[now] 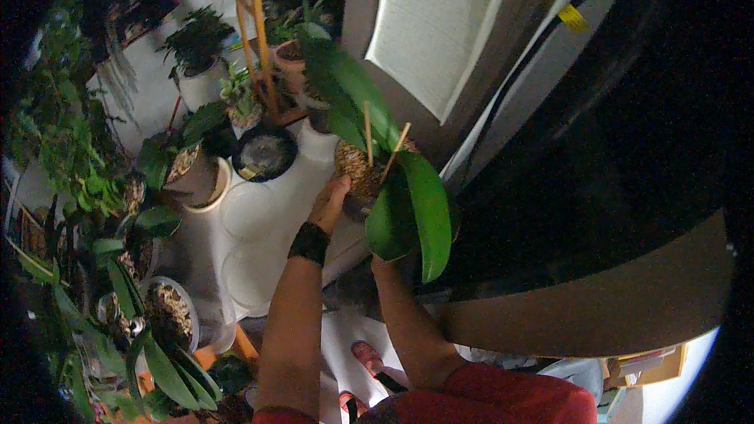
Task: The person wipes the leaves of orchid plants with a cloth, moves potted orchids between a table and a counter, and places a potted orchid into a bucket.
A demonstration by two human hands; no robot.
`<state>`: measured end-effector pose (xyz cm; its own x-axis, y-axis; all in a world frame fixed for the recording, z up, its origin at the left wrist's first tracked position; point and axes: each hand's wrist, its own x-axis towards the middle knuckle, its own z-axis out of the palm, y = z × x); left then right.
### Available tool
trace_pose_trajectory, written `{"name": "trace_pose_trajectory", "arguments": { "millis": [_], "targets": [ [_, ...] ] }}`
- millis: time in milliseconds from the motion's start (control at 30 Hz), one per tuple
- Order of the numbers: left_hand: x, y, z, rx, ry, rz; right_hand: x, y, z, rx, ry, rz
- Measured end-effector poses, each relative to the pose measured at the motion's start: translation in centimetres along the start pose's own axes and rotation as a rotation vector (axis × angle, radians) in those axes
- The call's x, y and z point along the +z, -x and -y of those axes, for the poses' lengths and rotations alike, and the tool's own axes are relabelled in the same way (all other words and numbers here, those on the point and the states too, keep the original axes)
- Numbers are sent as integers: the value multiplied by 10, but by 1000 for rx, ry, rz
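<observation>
A potted orchid (433,212) with broad green leaves is in front of me, over the right edge of the white tabletop. Coarse tan potting medium (353,165) fills its pot, and two thin wooden stakes (369,132) rise from it. My left hand (332,203), with a black band (309,242) at the wrist, grips the near left side of the pot, thumb at the rim. From below, my right forearm (400,306) reaches up to the plant. Leaves cover my right hand, so its grip cannot be seen.
On the white tabletop (312,179) are a black round saucer (265,153), clear saucers (247,209) and a beige pot (209,188). Several potted plants crowd the left. A wooden stand (259,29) is behind. A large dark panel with a brown edge (589,312) bounds the right.
</observation>
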<state>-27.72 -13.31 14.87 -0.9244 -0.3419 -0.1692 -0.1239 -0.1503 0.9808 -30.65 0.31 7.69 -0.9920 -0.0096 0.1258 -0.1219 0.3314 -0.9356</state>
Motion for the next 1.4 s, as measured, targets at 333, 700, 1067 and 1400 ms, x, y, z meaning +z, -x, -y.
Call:
{"name": "trace_pose_trajectory", "arguments": {
  "millis": [333, 700, 1067, 1400],
  "targets": [
    [-8, -19, 6, 224, 120, 129, -11, 15, -24, -540, 549, -26],
    [-6, -30, 20, 194, -18, 54, -4, 9, -73, -212, 226, 77],
    [1, -27, 21, 184, 63, 64, -2, -1, -56, -665, 933, 21],
    [5, -15, 11, 115, 183, 74, -4, 0, 3, -61, 135, 25]
  ]
}}
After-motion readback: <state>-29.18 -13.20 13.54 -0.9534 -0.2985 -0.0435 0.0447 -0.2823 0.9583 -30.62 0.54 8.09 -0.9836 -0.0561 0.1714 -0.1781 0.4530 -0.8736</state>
